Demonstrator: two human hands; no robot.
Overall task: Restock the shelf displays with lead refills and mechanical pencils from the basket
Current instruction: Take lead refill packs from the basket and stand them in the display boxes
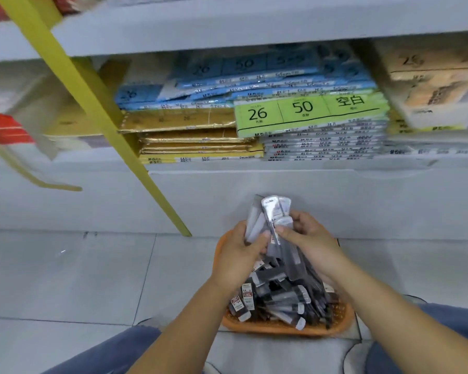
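Orange lattice basket (281,327) at lower centre, filled with black-and-grey packs (277,295) with white labels. Green pad (308,112) with black numerals right of centre; blue pads (227,86) upper centre; gold pads (187,122) below. Yellow post (92,103) at left. Pale grey floor (65,279). Blue trousers (106,352) along the bottom.

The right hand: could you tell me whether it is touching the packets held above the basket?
Touching: the head view shows the right hand pinching the packets between thumb and curled fingers.
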